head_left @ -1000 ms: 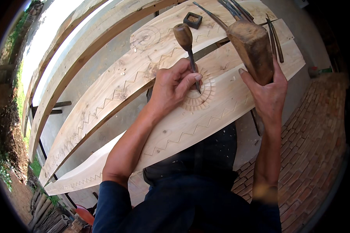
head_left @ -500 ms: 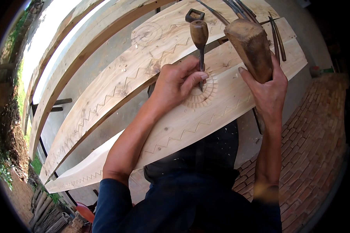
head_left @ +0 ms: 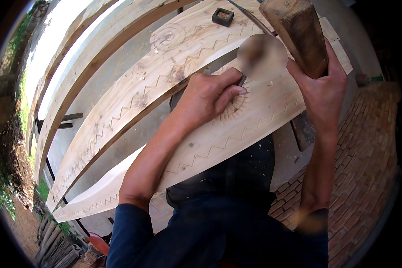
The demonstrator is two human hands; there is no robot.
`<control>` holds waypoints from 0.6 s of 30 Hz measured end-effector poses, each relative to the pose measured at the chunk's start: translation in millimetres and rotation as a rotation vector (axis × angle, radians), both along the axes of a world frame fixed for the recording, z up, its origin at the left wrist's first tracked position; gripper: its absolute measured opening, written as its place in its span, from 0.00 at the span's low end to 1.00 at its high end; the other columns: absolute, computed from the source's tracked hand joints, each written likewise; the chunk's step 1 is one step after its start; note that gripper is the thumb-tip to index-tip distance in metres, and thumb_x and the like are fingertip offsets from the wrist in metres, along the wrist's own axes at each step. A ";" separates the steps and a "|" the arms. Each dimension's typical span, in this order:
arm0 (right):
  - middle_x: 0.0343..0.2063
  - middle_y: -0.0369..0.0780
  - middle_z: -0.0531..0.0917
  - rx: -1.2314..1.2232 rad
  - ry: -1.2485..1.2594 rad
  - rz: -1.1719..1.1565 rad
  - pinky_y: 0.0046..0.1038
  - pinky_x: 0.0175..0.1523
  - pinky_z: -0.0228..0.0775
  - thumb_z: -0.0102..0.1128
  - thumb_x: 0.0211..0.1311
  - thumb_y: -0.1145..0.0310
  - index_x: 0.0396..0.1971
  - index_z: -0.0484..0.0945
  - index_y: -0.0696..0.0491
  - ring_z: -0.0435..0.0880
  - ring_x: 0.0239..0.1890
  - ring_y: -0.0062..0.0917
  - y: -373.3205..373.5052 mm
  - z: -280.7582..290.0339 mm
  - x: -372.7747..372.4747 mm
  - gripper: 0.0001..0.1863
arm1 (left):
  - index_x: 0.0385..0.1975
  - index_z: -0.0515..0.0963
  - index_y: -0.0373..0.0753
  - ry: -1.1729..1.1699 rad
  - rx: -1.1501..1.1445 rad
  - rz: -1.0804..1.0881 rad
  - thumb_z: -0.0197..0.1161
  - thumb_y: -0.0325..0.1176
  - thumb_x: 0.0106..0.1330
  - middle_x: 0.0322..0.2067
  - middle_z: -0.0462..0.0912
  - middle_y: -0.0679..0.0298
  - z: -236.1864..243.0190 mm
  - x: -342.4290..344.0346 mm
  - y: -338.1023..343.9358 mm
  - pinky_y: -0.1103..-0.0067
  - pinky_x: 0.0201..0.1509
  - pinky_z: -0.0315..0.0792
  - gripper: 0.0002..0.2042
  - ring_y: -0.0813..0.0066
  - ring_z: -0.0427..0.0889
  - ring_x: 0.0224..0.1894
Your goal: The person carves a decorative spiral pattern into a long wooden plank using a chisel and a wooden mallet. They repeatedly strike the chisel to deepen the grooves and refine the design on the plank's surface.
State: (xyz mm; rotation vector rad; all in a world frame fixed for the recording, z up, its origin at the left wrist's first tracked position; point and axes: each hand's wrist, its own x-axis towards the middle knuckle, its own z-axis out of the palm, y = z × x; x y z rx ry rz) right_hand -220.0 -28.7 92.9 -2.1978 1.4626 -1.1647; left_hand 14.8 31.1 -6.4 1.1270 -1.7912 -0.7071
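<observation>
I count one near plank (head_left: 214,149) with one carved rosette (head_left: 237,107) on it. Over that plank are one left hand (head_left: 210,96), one right hand (head_left: 320,89), one chisel (head_left: 242,80) and one mallet (head_left: 297,38). Beyond it lie one farther plank (head_left: 138,85), one small square box (head_left: 226,21) and, farthest off, two curved beams (head_left: 98,47).

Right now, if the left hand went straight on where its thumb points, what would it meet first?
Likely the right hand, gripping the wooden mallet, though the left hand may pass lower; depth is unclear.

Left hand (head_left: 210,96): pinches a dark shank (head_left: 242,81)
Right hand (head_left: 322,96): grips a wooden mallet (head_left: 297,38)
Near board (head_left: 210,137): zigzag-carved, beneath left hand
Black box (head_left: 221,22): on 2nd board (head_left: 161,67)
</observation>
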 end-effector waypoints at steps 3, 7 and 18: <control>0.47 0.43 0.95 -0.038 -0.014 -0.042 0.32 0.59 0.85 0.86 0.60 0.67 0.64 0.85 0.58 0.94 0.49 0.27 -3.8 5.0 -7.6 0.32 | 0.42 0.80 0.39 -0.040 -0.031 -0.018 0.72 0.38 0.76 0.26 0.82 0.48 0.4 0.0 0.1 0.58 0.33 0.76 0.11 0.41 0.85 0.31; 0.47 0.42 0.94 -0.059 -0.223 -0.104 0.31 0.59 0.84 0.84 0.63 0.69 0.60 0.87 0.58 0.93 0.50 0.25 -7.3 29.2 -12.3 0.26 | 0.44 0.82 0.36 -0.049 -0.040 -0.035 0.75 0.33 0.74 0.26 0.80 0.52 2.7 -0.8 1.0 0.65 0.34 0.76 0.09 0.47 0.82 0.26; 0.57 0.41 0.91 -0.123 0.226 -0.025 0.34 0.63 0.84 0.79 0.65 0.82 0.68 0.83 0.57 0.90 0.58 0.26 2.5 39.4 -16.4 0.31 | 0.43 0.79 0.39 -0.115 -0.020 -0.024 0.72 0.36 0.76 0.29 0.85 0.51 8.2 -2.1 6.9 0.59 0.34 0.77 0.10 0.43 0.85 0.32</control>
